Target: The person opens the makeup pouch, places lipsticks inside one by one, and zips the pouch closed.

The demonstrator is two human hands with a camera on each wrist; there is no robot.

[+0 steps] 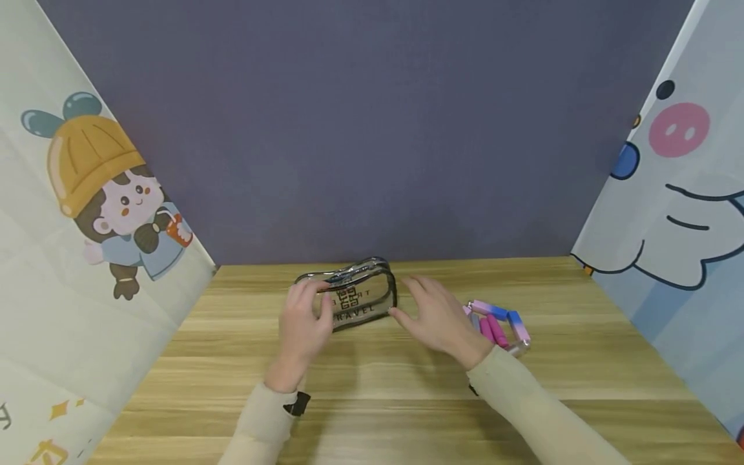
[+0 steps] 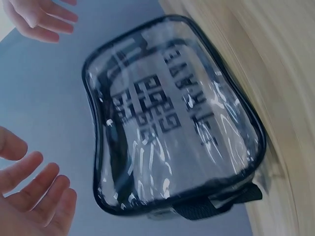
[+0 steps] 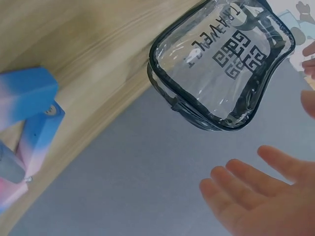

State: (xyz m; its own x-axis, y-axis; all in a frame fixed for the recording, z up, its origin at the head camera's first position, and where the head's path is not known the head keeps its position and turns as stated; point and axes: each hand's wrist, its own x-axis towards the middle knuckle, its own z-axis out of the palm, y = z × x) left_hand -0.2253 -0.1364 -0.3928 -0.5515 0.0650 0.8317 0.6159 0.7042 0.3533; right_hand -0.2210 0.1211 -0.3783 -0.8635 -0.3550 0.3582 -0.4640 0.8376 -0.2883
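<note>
A clear travel pouch [image 1: 372, 298] with black edging and dark printed lettering stands upright on the wooden table. My left hand [image 1: 305, 321] is at the pouch's left end, its fingers loosely spread. In the left wrist view, that hand [image 2: 37, 196] appears apart from the clear plastic [image 2: 167, 118]. On the other side, my right hand [image 1: 438, 318] is beside the pouch's right end with straight, parted fingers. The right wrist view shows a gap between this hand [image 3: 261, 194] and the pouch [image 3: 211, 64]. Neither hand holds anything.
To the right, partly behind my right wrist, lie blue-and-pink bar-shaped pieces [image 1: 517, 326] linked in a ring. Bright pink cylinders [image 1: 494, 330] lie inside it. A dark grey panel [image 1: 372, 129] rises behind the table [image 1: 232, 374], with printed cloths at both sides.
</note>
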